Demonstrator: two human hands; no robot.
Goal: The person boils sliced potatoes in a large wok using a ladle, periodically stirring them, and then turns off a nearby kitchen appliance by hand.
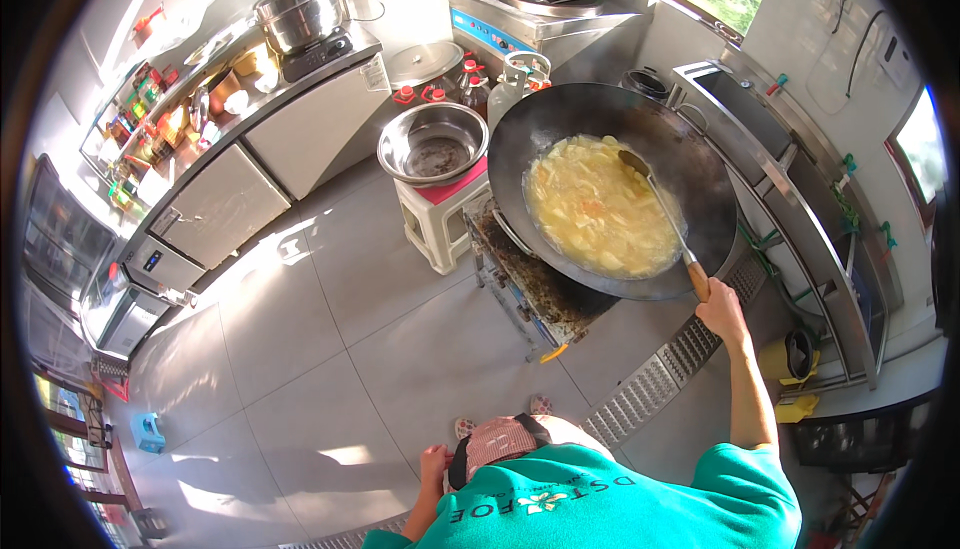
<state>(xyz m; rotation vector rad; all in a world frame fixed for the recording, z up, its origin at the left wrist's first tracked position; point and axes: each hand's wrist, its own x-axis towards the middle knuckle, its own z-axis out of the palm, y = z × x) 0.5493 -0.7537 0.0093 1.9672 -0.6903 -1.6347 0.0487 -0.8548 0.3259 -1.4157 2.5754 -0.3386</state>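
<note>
A large black wok (pixel 517 129) sits on a stained, blackened gas stove (pixel 495 249). Pale yellow sliced food in cloudy broth (pixel 592 204) fills its bottom, and faint steam rises from it. My right hand (pixel 721 313) grips the wooden handle of a long metal cooking ladle or spatula (pixel 667 211). The tool's head rests in the food near the far side, partly under the broth. Down by my waist, my left hand (pixel 435 466) hangs beside a pink checked cloth (pixel 501 445) with dark trim; its fingers are partly hidden.
A steel basin (pixel 433 145) stands on a white plastic stool (pixel 435 230) left of the wok. Behind are a gas cylinder (pixel 517 88) and red-capped bottles (pixel 474 91). Steel sinks (pixel 810 174) line the right wall. A metal drain grate (pixel 637 399) crosses the floor.
</note>
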